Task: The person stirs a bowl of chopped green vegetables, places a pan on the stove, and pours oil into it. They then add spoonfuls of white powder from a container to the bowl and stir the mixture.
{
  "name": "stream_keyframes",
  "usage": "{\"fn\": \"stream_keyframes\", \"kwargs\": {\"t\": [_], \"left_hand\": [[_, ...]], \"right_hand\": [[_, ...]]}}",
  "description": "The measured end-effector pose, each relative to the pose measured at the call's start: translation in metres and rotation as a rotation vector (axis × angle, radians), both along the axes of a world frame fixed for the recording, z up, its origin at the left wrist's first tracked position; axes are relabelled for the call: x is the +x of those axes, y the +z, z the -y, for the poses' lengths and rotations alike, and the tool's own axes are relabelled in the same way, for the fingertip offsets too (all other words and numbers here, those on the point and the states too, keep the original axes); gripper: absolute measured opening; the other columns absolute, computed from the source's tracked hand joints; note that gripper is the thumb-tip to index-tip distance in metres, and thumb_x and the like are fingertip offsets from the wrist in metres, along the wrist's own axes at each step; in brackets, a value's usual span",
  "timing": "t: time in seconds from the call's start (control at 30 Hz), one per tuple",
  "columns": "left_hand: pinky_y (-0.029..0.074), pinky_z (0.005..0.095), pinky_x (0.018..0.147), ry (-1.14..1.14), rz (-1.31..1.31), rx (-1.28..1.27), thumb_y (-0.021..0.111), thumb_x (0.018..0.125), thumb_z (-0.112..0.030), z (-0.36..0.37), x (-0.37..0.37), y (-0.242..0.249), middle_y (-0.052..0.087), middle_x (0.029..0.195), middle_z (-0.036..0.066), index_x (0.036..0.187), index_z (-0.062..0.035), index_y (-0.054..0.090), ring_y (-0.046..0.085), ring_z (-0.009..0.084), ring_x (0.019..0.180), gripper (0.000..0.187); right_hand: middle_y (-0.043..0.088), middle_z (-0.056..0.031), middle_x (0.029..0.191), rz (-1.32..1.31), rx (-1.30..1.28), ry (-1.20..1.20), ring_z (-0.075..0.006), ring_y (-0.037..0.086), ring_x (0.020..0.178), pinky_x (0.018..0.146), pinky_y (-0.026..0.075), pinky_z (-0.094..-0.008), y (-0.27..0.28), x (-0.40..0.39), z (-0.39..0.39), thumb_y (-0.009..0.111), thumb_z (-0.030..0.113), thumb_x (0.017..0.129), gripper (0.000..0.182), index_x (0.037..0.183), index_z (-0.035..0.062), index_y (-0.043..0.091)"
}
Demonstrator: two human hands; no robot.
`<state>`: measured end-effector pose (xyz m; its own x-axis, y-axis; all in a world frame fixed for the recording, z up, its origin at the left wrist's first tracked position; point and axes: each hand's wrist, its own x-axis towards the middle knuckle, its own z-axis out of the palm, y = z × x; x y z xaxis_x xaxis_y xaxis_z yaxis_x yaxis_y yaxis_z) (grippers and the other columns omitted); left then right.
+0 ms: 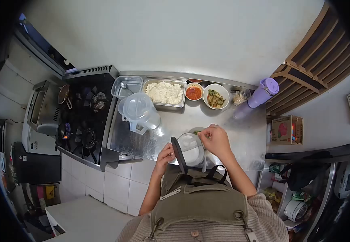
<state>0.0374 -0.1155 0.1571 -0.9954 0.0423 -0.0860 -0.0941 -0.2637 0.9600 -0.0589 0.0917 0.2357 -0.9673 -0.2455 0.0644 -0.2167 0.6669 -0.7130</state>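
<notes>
My left hand (pixel 165 156) grips a dark, flat, rounded lid (pixel 179 155), which stands on edge beside a clear container (pixel 188 141). The container overlaps a white plate (pixel 192 158) at the table's front edge. On the right side of the plate lies a spoon (pixel 204 161). Over the plate's far right side is my right hand (pixel 215 141), its thumb and fingers pinched together; I cannot tell what is in the pinch. A bit of green food (pixel 197 132) shows just left of those fingers.
Along the wall stand a clear tub (pixel 127 85), a steel pan of white crumbly food (pixel 165 92), a bowl of red sauce (pixel 194 92) and a bowl of vegetables (pixel 216 97). A plastic pitcher (pixel 138 111), purple bottle (pixel 263 92) and lit gas stove (pixel 84 121) flank my hands.
</notes>
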Motion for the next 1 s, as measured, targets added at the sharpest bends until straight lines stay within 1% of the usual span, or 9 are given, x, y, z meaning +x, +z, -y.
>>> {"fn": "stream_keyframes", "kwargs": {"t": [0.03,0.13,0.23,0.37,0.43,0.47,0.6,0.77,1.0], "left_hand": [[0.028,0.0226,0.07,-0.006,0.003,-0.002,0.054,0.07,-0.014,0.001,-0.001,-0.003,0.038,0.086,0.001,0.073,-0.0026,0.048,0.038,0.0119,0.078,0.013],[0.029,0.023,0.074,0.024,0.03,-0.011,0.054,0.07,-0.014,0.002,0.001,-0.013,0.04,0.086,0.002,0.073,-0.002,0.049,0.039,0.0129,0.081,0.013],[0.029,0.0231,0.076,0.027,0.043,-0.011,0.055,0.07,-0.014,0.008,0.005,-0.015,0.041,0.087,0.002,0.073,-0.0018,0.049,0.04,0.0137,0.083,0.014],[0.028,0.023,0.076,0.02,0.067,-0.023,0.054,0.071,-0.014,0.006,0.005,-0.01,0.04,0.086,0.002,0.073,-0.0018,0.048,0.039,0.0135,0.081,0.014],[0.028,0.023,0.075,0.013,0.062,-0.012,0.054,0.071,-0.014,0.005,0.004,-0.01,0.039,0.085,0.002,0.072,-0.002,0.048,0.039,0.0133,0.081,0.013],[0.028,0.023,0.074,0.003,0.054,0.001,0.053,0.071,-0.013,0.004,0.003,-0.01,0.038,0.085,0.002,0.072,-0.0021,0.047,0.038,0.0131,0.08,0.012],[0.028,0.0232,0.073,0.056,0.083,0.043,0.053,0.071,-0.012,0.002,0.002,-0.005,0.037,0.084,0.001,0.071,-0.0026,0.046,0.038,0.0129,0.079,0.012],[0.028,0.0232,0.072,0.06,0.037,0.0,0.053,0.071,-0.012,0.004,-0.002,-0.001,0.036,0.084,0.001,0.072,-0.0037,0.046,0.037,0.0129,0.079,0.011],[0.028,0.0234,0.073,0.027,0.052,-0.017,0.052,0.071,-0.011,0.003,-0.005,-0.006,0.037,0.084,0.001,0.072,-0.0035,0.046,0.037,0.0132,0.08,0.01]], "right_hand": [[0.057,-0.011,0.064,0.001,0.001,-0.003,-0.027,0.055,0.065,0.06,0.045,-0.0375,-0.002,-0.003,-0.005,0.068,0.02,0.072,0.016,0.068,0.0045,0.068],[0.055,-0.0095,0.06,0.088,-0.107,-0.045,-0.0173,0.052,0.055,0.053,0.04,-0.0309,-0.004,-0.009,-0.019,0.068,0.021,0.075,0.02,0.074,0.001,0.069],[0.055,-0.0083,0.06,0.104,-0.137,-0.055,-0.0157,0.051,0.055,0.053,0.04,-0.0301,-0.004,-0.012,-0.027,0.067,0.02,0.076,0.019,0.073,0.0012,0.069],[0.055,-0.0084,0.061,0.024,-0.185,0.037,-0.0183,0.051,0.057,0.054,0.041,-0.0313,-0.002,-0.006,-0.018,0.068,0.017,0.075,0.015,0.072,0.0022,0.069],[0.055,-0.0086,0.062,-0.131,-0.056,0.146,-0.0217,0.05,0.059,0.057,0.041,-0.0335,0.002,-0.001,-0.011,0.069,0.014,0.073,0.01,0.071,0.0036,0.069],[0.058,-0.0101,0.066,-0.008,-0.031,0.145,-0.0265,0.052,0.068,0.063,0.044,-0.037,0.007,0.001,-0.009,0.068,0.015,0.072,0.01,0.071,0.005,0.07],[0.058,-0.0107,0.066,-0.028,-0.064,0.121,-0.0262,0.052,0.065,0.062,0.044,-0.0367,-0.003,-0.002,-0.012,0.068,0.015,0.072,0.01,0.072,0.0048,0.071],[0.057,-0.0091,0.065,0.095,-0.226,0.105,-0.0198,0.054,0.058,0.057,0.044,-0.0302,-0.006,-0.002,-0.018,0.069,0.013,0.073,0.011,0.077,0.0029,0.071],[0.056,-0.0077,0.066,0.088,-0.222,0.119,-0.0182,0.054,0.058,0.056,0.044,-0.029,-0.011,-0.002,-0.028,0.07,0.012,0.074,0.011,0.08,0.0028,0.071]]}}
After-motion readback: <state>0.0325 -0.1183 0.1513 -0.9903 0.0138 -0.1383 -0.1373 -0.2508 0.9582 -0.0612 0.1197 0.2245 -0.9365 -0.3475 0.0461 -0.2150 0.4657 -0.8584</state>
